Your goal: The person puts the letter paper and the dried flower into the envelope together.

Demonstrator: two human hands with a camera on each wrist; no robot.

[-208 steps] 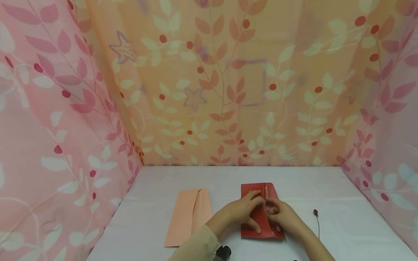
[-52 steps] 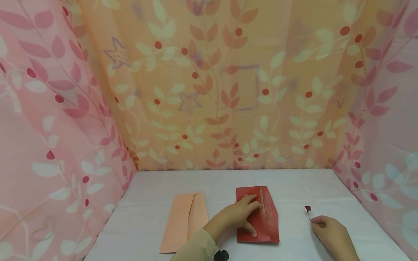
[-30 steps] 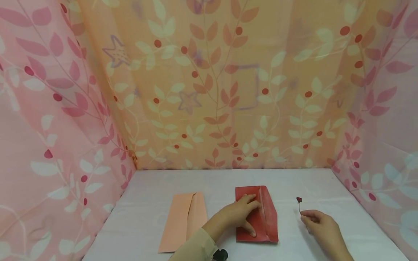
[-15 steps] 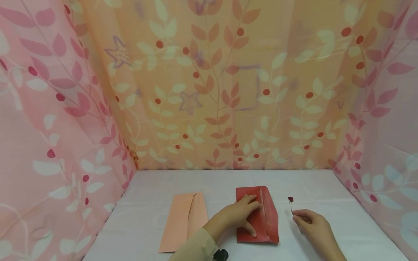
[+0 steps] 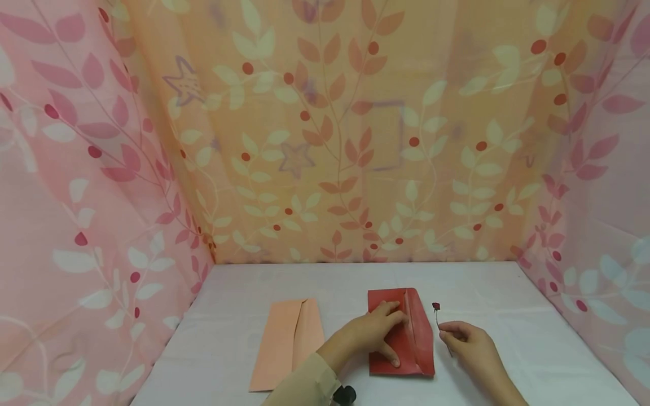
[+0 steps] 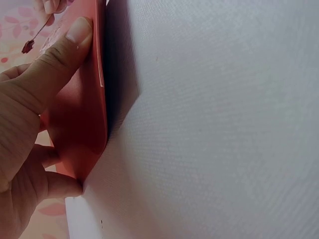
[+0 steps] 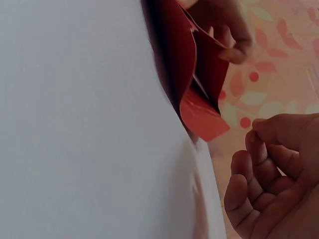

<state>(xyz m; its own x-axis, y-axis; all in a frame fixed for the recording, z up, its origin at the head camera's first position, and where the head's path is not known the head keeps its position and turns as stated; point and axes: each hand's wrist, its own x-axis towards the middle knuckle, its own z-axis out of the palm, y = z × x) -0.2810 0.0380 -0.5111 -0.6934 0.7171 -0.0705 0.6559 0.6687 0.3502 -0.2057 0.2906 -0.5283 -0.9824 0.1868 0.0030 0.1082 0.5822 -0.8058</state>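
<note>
A red envelope point(image 5: 420, 332) lies right of the table's middle, its flap unfolded to the right. My left hand point(image 5: 367, 332) rests on it with fingers spread, the thumb point(image 6: 62, 47) pressing near the close edge. In the right wrist view the envelope's mouth gapes above the flap point(image 7: 202, 119). My right hand point(image 5: 472, 345) pinches the thin stem of a small dark red rose point(image 5: 436, 306), bloom upward, just right of the flap. The left wrist view catches the bloom point(image 6: 28, 46) beyond the envelope. In the right wrist view I cannot make out the rose.
A peach envelope point(image 5: 278, 344) lies to the left, partly under the left forearm's sleeve point(image 5: 307, 380). Something black point(image 5: 346, 395) sits at that wrist. The white tabletop point(image 5: 228, 282) meets leaf-patterned cloth point(image 5: 325, 141) behind and at both sides.
Earlier both hands were at the red envelope and the rose lay on the table. The right hand then took the rose's stem and carried it left, beside the envelope. My left hand stayed there.
</note>
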